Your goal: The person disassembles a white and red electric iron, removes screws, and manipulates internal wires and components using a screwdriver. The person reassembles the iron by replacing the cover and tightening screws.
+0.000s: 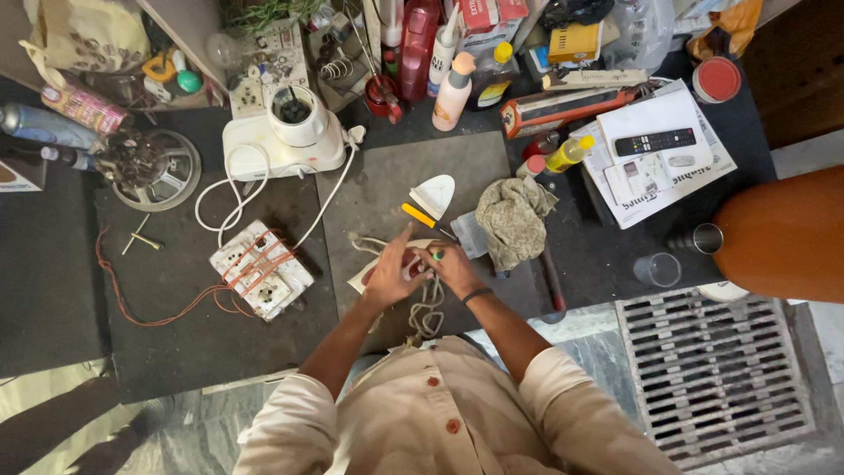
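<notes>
- Left hand [387,274] lies spread on the red-and-white clothes iron [403,266], fingers pressing down rather than closed; that looks meant to keep it from sliding.
- Right hand [454,266] is pinched on a small green-tipped tool [437,254] at the iron's top, seemingly working a fastening.
- The iron sits on the grey mat [387,180] in the middle of the counter, just in front of the person; its braided cord [428,310] trails to the near edge.
- White iron cover [433,194] and yellow screwdriver [418,215] lie just beyond, within reach.
- Crumpled rag [512,220] lies to the right, switchboard [261,268] to the left.
</notes>
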